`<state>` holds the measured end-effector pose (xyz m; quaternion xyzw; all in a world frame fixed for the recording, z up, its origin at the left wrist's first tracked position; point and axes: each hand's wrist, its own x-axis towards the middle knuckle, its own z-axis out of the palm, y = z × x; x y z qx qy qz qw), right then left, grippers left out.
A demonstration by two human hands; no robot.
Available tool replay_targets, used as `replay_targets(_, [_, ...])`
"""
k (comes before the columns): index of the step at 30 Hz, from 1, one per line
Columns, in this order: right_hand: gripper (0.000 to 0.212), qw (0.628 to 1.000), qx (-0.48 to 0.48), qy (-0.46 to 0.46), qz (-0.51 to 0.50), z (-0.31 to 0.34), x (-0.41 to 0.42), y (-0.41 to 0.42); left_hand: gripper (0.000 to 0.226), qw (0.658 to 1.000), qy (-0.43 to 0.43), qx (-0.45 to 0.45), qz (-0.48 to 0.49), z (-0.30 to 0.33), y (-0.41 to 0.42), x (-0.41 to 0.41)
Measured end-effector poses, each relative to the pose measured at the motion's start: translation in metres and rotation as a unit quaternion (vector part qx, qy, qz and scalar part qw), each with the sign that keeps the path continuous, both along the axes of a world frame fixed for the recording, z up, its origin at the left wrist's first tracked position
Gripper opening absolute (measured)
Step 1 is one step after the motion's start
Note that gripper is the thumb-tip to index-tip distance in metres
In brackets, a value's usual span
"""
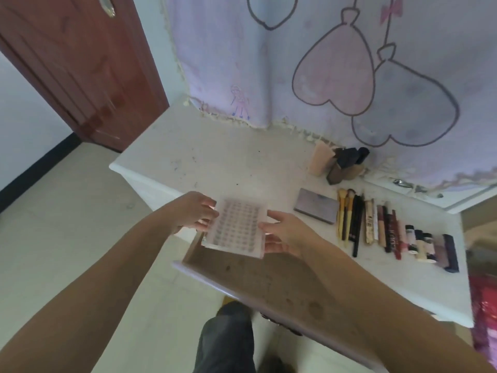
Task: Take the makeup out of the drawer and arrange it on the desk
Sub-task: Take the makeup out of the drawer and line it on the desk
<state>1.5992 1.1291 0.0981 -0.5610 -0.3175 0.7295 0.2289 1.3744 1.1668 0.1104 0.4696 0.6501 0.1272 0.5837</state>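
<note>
Both hands hold a flat clear lash case with rows of small dark lashes inside. My left hand grips its left edge and my right hand grips its right edge. The case hovers over the back of the open brown drawer, at the front edge of the white desk. On the desk to the right lie a grey palette, a row of brushes and pencils, and a row of lipsticks and small tubes. The visible drawer bottom is bare.
Several foundation bottles stand at the back of the desk by a lilac curtain with heart drawings. A red-brown door is at the left. Pale floor tiles lie left of the desk. My dark trouser leg is under the drawer.
</note>
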Motion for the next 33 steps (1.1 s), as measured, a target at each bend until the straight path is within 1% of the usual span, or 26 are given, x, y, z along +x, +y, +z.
replay_targets(2, [0.049,0.997,0.047,-0.049,-0.043,0.004,0.011,0.021,0.045,0.999,-0.014,0.031,0.002,0.004,0.028,0.022])
replay_targets(4, [0.045,0.987,0.084,-0.095,-0.102,0.001,0.018,0.045,0.046,0.999,-0.023,0.044,0.005,0.000,0.062,0.048])
replay_targets(6, [0.037,0.966,0.129,-0.164,-0.150,-0.009,0.018,0.070,0.042,0.999,-0.039,0.032,0.021,-0.011,0.098,0.070])
replay_targets(8, [0.038,0.938,0.159,-0.259,-0.166,-0.023,0.016,0.099,0.041,0.998,-0.042,0.027,0.026,-0.023,0.133,0.087])
replay_targets(10, [0.044,0.918,0.152,-0.322,-0.176,-0.036,0.010,0.128,0.034,0.998,-0.034,0.043,0.009,-0.033,0.166,0.099])
replay_targets(11, [0.049,0.911,0.143,-0.339,-0.185,-0.042,0.007,0.144,0.033,0.998,-0.032,0.052,0.000,-0.037,0.182,0.104])
replay_targets(13, [0.055,0.901,0.132,-0.359,-0.205,-0.051,0.001,0.174,0.049,0.997,-0.044,0.056,-0.012,-0.046,0.210,0.115])
replay_targets(15, [0.058,0.893,0.134,-0.366,-0.227,-0.057,-0.003,0.200,0.055,0.996,-0.050,0.072,-0.031,-0.053,0.229,0.124])
replay_targets(17, [0.056,0.885,0.133,-0.367,-0.254,-0.064,-0.002,0.218,0.054,0.993,-0.054,0.092,-0.054,-0.063,0.239,0.132])
replay_targets(19, [0.050,0.874,0.122,-0.382,-0.274,-0.071,0.002,0.226,0.059,0.991,-0.060,0.091,-0.073,-0.073,0.240,0.136])
replay_targets(21, [0.048,0.869,0.119,-0.403,-0.262,-0.078,0.003,0.225,0.062,0.988,-0.068,0.091,-0.103,-0.081,0.236,0.139])
replay_targets(23, [0.055,0.867,0.130,-0.433,-0.210,-0.083,0.002,0.221,0.059,0.984,-0.064,0.106,-0.125,-0.087,0.233,0.140])
replay_targets(25, [0.061,0.868,0.130,-0.450,-0.168,-0.085,0.004,0.220,0.059,0.983,-0.071,0.111,-0.127,-0.088,0.234,0.141])
replay_targets(28, [0.062,0.870,0.111,-0.463,-0.124,-0.080,0.008,0.217,0.062,0.984,-0.054,0.101,-0.135,-0.086,0.234,0.136])
replay_targets(30, [0.062,0.876,0.124,-0.455,-0.103,-0.071,0.008,0.206,0.060,0.987,-0.038,0.092,-0.127,-0.082,0.230,0.127])
replay_targets(33, [0.055,0.885,0.192,-0.414,-0.090,-0.052,0.010,0.166,0.059,0.988,-0.041,0.103,-0.109,-0.066,0.205,0.110])
